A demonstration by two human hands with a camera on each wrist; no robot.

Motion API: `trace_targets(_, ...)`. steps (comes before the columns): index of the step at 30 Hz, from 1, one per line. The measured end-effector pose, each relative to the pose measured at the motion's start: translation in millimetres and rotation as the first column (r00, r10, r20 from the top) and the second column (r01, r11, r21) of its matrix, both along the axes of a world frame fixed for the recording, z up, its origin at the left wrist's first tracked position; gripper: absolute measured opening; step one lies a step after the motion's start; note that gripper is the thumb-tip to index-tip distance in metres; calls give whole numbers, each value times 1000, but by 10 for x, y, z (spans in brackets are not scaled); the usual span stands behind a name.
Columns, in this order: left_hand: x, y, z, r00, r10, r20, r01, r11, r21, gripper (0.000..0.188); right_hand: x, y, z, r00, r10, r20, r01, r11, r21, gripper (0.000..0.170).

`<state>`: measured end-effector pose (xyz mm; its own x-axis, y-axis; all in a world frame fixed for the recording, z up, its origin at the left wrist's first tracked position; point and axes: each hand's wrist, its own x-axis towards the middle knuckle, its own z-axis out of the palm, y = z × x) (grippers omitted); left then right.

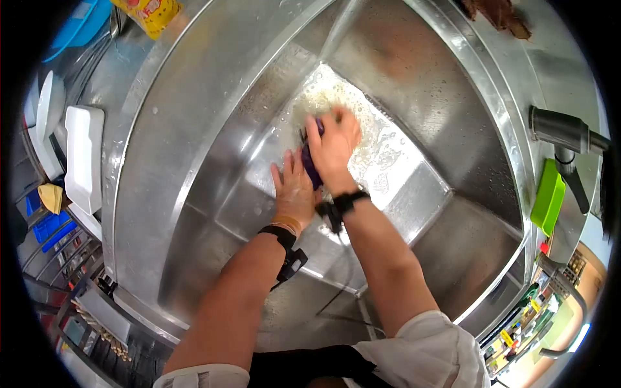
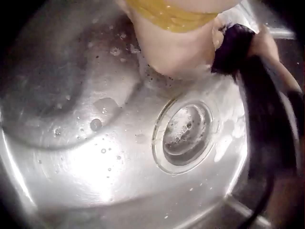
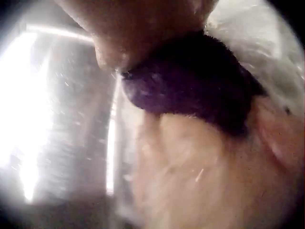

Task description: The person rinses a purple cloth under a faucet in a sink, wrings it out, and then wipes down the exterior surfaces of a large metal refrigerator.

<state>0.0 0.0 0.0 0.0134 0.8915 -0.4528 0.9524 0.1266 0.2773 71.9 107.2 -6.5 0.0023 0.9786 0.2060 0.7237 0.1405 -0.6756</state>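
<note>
Both hands are low in a deep steel sink (image 1: 200,161). My right hand (image 1: 333,149) grips a dark purple, fuzzy-edged cloth (image 3: 181,86) and is blurred. The cloth presses against the back of my left hand (image 1: 294,197), near the thumb side. In the head view the fingers of my left hand are spread and fairly straight, pointing away from me. The right wrist view has the cloth sandwiched between the two hands, and part of it is hidden under the right fingers. A yellow band (image 2: 171,16) circles the left wrist.
Suds and water (image 1: 381,155) cover the sink floor. A round drain (image 2: 186,136) lies below the left wrist. White foam trays (image 1: 84,158) stand on the left counter. A black faucet (image 1: 563,129) and a green tray (image 1: 547,197) are at the right rim.
</note>
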Motion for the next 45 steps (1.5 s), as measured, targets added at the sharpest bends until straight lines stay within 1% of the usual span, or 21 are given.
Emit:
trace_targets(2, -119, 85, -239, 987, -57, -151, 65, 997, 52, 69, 16, -513, -99, 971, 82, -225, -84, 996, 1, 17)
trace_targets(3, 170, -246, 134, 993, -91, -81, 90, 996, -17, 67, 375, -1079, 293, 961, 158, -228, -178, 981, -72, 14)
trace_targets(5, 67, -232, 45, 976, -148, -161, 157, 987, 40, 64, 428, -1051, 48, 934, 354, -54, -347, 932, 103, 12)
trace_targets(6, 17, -178, 82, 997, -81, 14, 80, 995, 66, 65, 458, -1055, -50, 901, 432, 40, -432, 886, 172, 11)
trace_targets(7, 35, -284, -155, 995, -98, -9, 98, 970, 223, 71, 386, -678, -149, 874, 385, 295, -414, 910, 39, 10)
trace_targets(8, 38, -268, -6, 990, -136, -43, 139, 988, 68, 74, 298, -271, -178, 878, 347, 329, -359, 933, -25, 11)
trace_targets(9, 40, -139, 156, 983, -165, -80, 161, 985, -58, 76, 161, 86, -91, 952, 179, 248, -202, 977, 73, 12)
trace_targets(13, 70, -171, 71, 998, -59, 33, 56, 994, 97, 79, 98, -19, 0, 992, 18, 126, -23, 999, 42, 16)
trace_targets(15, 59, -172, 91, 996, -92, -15, 93, 989, 115, 79, 339, -500, 169, 944, 260, -202, -284, 953, -101, 20)
trace_targets(16, 35, -195, 35, 995, -100, -25, 103, 983, 152, 79, 426, -770, 202, 920, 370, -132, -363, 929, 71, 21)
trace_targets(19, 54, -226, -81, 981, -160, -112, 175, 974, 141, 74, 568, -1122, 58, 824, 564, 56, -565, 825, -4, 15)
trace_targets(21, 60, -134, 153, 989, -148, -16, 148, 988, 34, 71, 410, -429, -160, 861, 505, 54, -491, 854, -173, 13)
trace_targets(26, 92, -207, 29, 998, -61, 8, 59, 990, 125, 67, 120, -27, 65, 983, 49, 179, -71, 990, 119, 17)
trace_targets(28, 83, -140, 110, 994, -108, -29, 110, 993, 49, 69, 308, -536, 49, 960, 249, -131, -260, 962, -80, 17)
trace_targets(30, 68, -147, 69, 993, -120, -20, 121, 992, 33, 70, 438, -1082, 415, 916, 394, -71, -397, 917, -31, 17)
trace_targets(33, 52, -316, -116, 985, -156, -74, 164, 979, 122, 70, 501, -937, -275, 897, 435, 82, -442, 887, 130, 16)
trace_targets(35, 74, -132, 215, 979, -197, -50, 187, 969, -159, 68, 276, -236, -364, 942, 304, 143, -298, 952, -65, 14)
trace_targets(39, 109, -236, -47, 994, -94, -51, 100, 986, 134, 69, 71, 31, 30, 989, 60, 136, -69, 996, 60, 12)
trace_targets(41, 90, -193, 62, 986, -145, -76, 151, 986, 69, 70, 310, -336, 191, 935, 311, -173, -339, 925, -172, 16)
trace_targets(42, 72, -202, 36, 986, -144, -78, 151, 984, 91, 70, 387, -611, 202, 912, 396, -107, -387, 917, 98, 17)
trace_targets(45, 99, -338, -234, 981, -152, -124, 173, 968, 182, 70, 569, -1205, 308, 873, 488, -6, -488, 873, 22, 11)
